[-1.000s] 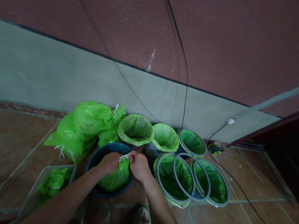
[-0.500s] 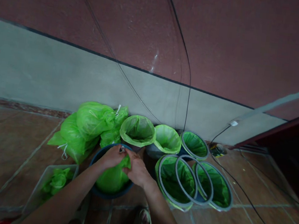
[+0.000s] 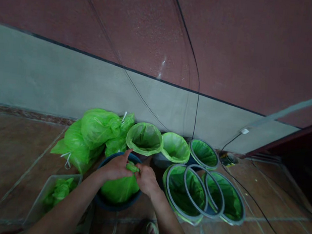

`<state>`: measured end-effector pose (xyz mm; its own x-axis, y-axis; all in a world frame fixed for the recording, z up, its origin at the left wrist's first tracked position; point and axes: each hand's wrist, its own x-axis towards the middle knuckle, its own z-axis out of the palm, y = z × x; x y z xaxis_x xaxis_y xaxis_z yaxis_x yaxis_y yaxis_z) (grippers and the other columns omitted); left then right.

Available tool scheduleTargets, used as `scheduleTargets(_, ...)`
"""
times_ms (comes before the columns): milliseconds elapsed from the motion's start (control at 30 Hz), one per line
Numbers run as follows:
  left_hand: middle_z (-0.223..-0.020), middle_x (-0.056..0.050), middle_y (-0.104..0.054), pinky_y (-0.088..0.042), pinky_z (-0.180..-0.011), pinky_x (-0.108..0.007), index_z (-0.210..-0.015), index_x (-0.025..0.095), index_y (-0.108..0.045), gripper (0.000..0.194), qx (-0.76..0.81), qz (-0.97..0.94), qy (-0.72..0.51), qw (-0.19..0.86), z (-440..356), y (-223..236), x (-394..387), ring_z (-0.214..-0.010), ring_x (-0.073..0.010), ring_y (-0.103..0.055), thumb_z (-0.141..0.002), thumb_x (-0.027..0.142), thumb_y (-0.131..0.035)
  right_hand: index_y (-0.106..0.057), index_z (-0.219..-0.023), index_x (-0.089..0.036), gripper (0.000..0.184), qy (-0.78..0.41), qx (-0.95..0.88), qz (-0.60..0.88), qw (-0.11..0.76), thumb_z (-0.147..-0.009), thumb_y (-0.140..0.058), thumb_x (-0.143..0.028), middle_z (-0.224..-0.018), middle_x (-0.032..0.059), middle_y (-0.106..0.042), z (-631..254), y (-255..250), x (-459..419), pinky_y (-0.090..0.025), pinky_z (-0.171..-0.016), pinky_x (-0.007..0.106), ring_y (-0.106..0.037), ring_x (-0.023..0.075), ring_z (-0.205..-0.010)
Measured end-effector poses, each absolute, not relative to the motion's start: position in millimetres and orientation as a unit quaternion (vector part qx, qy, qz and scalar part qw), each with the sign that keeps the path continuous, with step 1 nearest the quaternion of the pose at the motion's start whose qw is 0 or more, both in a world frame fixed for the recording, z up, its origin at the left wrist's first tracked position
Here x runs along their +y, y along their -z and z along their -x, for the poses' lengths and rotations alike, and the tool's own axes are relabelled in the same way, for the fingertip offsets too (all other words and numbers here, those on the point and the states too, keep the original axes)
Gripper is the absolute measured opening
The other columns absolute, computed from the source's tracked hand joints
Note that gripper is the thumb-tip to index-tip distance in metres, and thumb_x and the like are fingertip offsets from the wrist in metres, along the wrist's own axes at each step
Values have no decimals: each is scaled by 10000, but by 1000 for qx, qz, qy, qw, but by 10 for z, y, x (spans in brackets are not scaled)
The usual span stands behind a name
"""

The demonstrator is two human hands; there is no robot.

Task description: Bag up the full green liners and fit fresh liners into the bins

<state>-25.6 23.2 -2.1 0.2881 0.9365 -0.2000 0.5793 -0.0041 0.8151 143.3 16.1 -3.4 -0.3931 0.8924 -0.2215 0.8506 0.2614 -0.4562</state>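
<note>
A green plastic bag (image 3: 121,190) sits inside a dark blue bin (image 3: 114,207) in front of my feet. Its gathered top bunches up between my two hands. My left hand (image 3: 118,166) is closed round the left side of the gathered neck, with the thumb pointing up. On the other side my right hand (image 3: 145,178) grips the same neck, its fingers curled in. The lower part of the bag bulges within the bin. What the bag contains cannot be made out.
Tied green bags (image 3: 98,129) lie against the wall at left. A clear tub (image 3: 41,191) holds crumpled green bags (image 3: 61,189). Several lined bins, including a pale one (image 3: 175,147), stand to the right. Loose grey rings (image 3: 204,192) rest across two bins. A black cable (image 3: 260,215) crosses the floor.
My hands have drawn the bag's neck together, and a green bunch now shows between them. My left thumb has lifted. The view has shifted slightly.
</note>
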Motion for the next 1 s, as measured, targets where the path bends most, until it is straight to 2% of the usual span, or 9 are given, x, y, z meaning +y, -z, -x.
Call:
scheduleTargets(100, -1403, -158, -481, -374, -1041, -440, -1425, 158, -320, 869, 568, -740, -139, 333, 229, 17, 187, -1284, -323, -452, -613, 189, -628, -670, -939, -168, 233, -238, -778, 581, 27, -858, -453, -193, -919, 107, -714, -1429, 72, 180, -448, -785, 284, -662, 217, -907)
scheduleTargets(167, -1439, -147, -447, -341, -1069, -450, -1394, 177, -361, 797, 561, -762, -115, 302, 166, 31, 138, -1319, -315, -415, -634, 145, -596, -672, -877, -155, 213, -225, -776, 588, 37, -857, -466, -206, -943, 119, -699, -1414, 99, 193, -443, -804, 278, -647, 210, -924)
scheduleTargets(333, -1197, -154, -633, -386, -1009, -432, -1203, 145, -511, 395, 562, -768, -88, 294, 37, 58, 83, -1161, -288, -562, -811, 168, -463, -659, -805, -136, 168, -225, -769, 593, 80, -833, -506, -199, -936, 126, -662, -1390, 148, 216, -443, -844, 279, -621, 203, -929)
scheduleTargets(467, -1082, -127, -672, -433, -944, -373, -1088, 146, -556, 298, 595, -712, -130, 350, 80, 112, 182, -1045, -251, -614, -819, 145, -430, -658, -927, -147, 185, -272, -740, 595, 157, -830, -538, -250, -986, 104, -636, -1432, 166, 230, -463, -853, 297, -623, 189, -900)
scheduleTargets(600, -1027, -100, -684, -448, -931, -345, -1005, 155, -583, 278, 642, -625, -210, 392, 146, 190, 315, -995, -227, -622, -766, 116, -447, -510, -1280, -164, 562, -289, -758, 529, 247, -739, -641, -237, -1270, 111, -547, -1455, 148, 220, -400, -1017, 351, -521, 220, -1176)
scheduleTargets(667, -1029, -106, -684, -459, -922, -340, -1009, 152, -589, 287, 655, -607, -230, 386, 156, 194, 353, -995, -224, -622, -781, 132, -416, -417, -1374, -172, 725, -292, -784, 488, 248, -699, -678, -216, -1360, 107, -495, -1431, 124, 189, -348, -1074, 371, -441, 228, -1271)
scheduleTargets(767, -1008, -97, -698, -498, -846, -322, -1053, 134, -599, 341, 658, -563, -275, 419, 152, 141, 359, -946, -218, -643, -796, 167, -377, -324, -1438, -169, 847, -279, -806, 473, 222, -682, -704, -211, -1385, 112, -487, -1372, 84, 125, -335, -1079, 389, -430, 243, -1280)
scheduleTargets(867, -1006, -74, -713, -520, -795, -312, -1079, 119, -613, 374, 642, -511, -314, 478, 152, 65, 341, -910, -217, -661, -795, 211, -386, -444, -1361, -193, 629, -246, -817, 491, 178, -762, -635, -213, -1253, 98, -597, -1337, 64, 86, -368, -1030, 383, -517, 241, -1181)
scheduleTargets(1000, -1063, -93, -707, -464, -940, -360, -1013, 143, -656, 357, 645, -532, -305, 456, 168, -29, 327, -1039, -255, -630, -827, 362, -444, -641, -1041, -216, 242, -195, -811, 535, 135, -822, -545, -183, -1034, 71, -691, -1343, 84, 107, -396, -963, 351, -602, 225, -1041)
